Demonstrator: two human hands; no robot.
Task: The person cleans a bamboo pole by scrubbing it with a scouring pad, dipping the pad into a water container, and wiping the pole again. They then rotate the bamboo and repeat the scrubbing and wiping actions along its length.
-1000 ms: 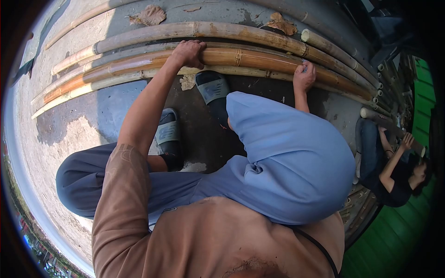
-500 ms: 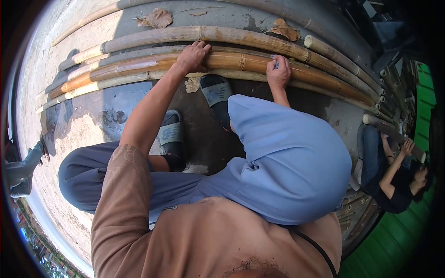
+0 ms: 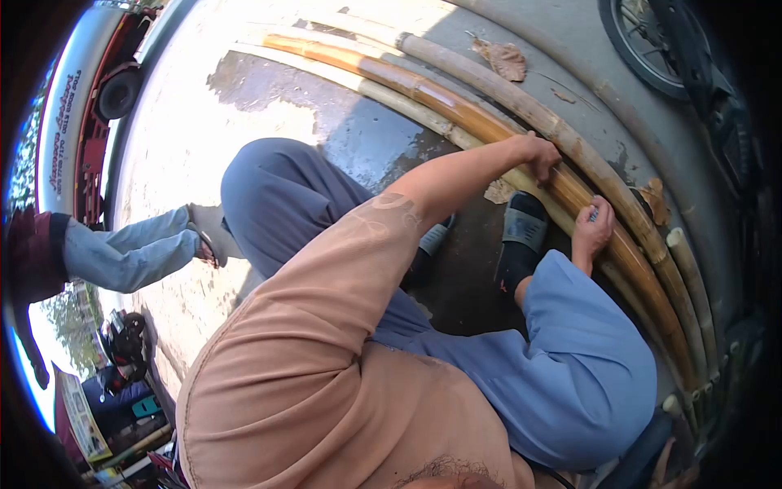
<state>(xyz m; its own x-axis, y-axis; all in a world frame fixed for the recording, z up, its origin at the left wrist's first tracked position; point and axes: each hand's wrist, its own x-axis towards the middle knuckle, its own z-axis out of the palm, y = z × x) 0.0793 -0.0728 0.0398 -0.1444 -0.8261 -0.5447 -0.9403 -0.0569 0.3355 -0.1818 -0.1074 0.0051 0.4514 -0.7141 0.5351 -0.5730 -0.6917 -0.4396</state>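
Observation:
A glossy brown bamboo pole [image 3: 481, 124] lies on the ground in front of me, wet-looking along its surface. My left hand [image 3: 539, 155] is curled over it. Closer to my body, my right hand [image 3: 593, 224] is closed against the same pole, around a small bluish item [image 3: 594, 214] whose kind I cannot make out, as the fingers hide most of it. A paler bamboo pole [image 3: 371, 90] runs along the near side, and a greyish one [image 3: 505, 90] along the far side. My sandalled foot [image 3: 523, 224] is beside the poles, just below my left hand.
Dry leaves [image 3: 503, 59] lie beyond the poles. A motorcycle wheel [image 3: 643, 41] stands at upper right. On the left are a person in jeans [image 3: 134, 253] and a tanker truck [image 3: 61, 138]. Wet patches [image 3: 366, 143] mark the concrete.
My view has swung left, bringing the truck and more of the standing person into sight. Both hands stay on the brown pole, and my right hand appears closer to my left.

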